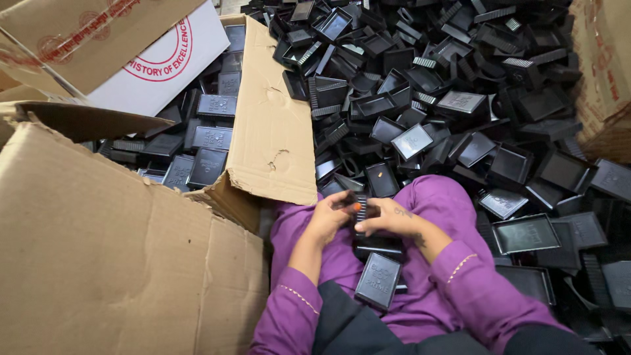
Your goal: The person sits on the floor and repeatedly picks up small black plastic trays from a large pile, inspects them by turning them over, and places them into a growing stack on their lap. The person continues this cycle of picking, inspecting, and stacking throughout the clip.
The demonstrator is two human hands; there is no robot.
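My left hand and my right hand meet over my lap and together grip a small black plastic piece with a ribbed edge. Both hands have their fingers closed on it. Purple sleeves cover my forearms. Just below the hands, two flat black plastic lids lie on my purple-clad lap, one partly under the other.
A large heap of black plastic trays and lids fills the floor ahead and to the right. A cardboard box at the left holds stacked black lids. A big cardboard flap covers the lower left. Another carton stands at the right edge.
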